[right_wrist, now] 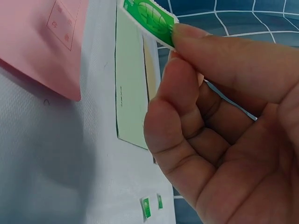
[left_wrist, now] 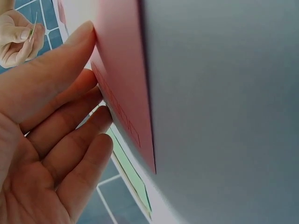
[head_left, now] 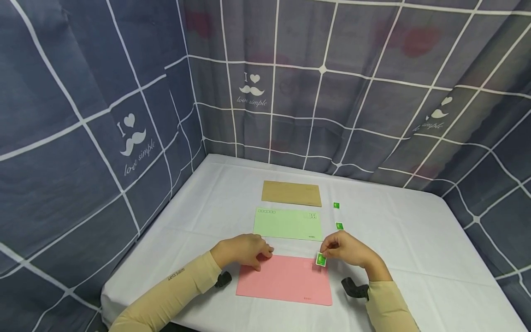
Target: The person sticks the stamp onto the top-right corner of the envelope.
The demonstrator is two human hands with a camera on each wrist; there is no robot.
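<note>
A green postage stamp [right_wrist: 148, 17] with a white perforated edge is pinched between the thumb and fingers of my right hand [head_left: 345, 249]. In the head view it hovers over the upper right corner of the pink envelope [head_left: 286, 281], near that envelope's printed stamp box [right_wrist: 61, 24]. My left hand [head_left: 245, 250] rests at the upper left part of the pink envelope; in the left wrist view the thumb and fingertips [left_wrist: 84, 32] touch it, fingers loosely bent. Just beyond lies a pale green envelope [head_left: 288, 226], flat on the table.
Farthest back is a brown envelope [head_left: 291, 192]. Two more green stamps, a far one [head_left: 336, 205] and a nearer one [head_left: 339, 225], lie right of the envelopes. A white cloth [head_left: 419, 240] covers the table, and dark checked curtains [head_left: 290, 92] stand around it.
</note>
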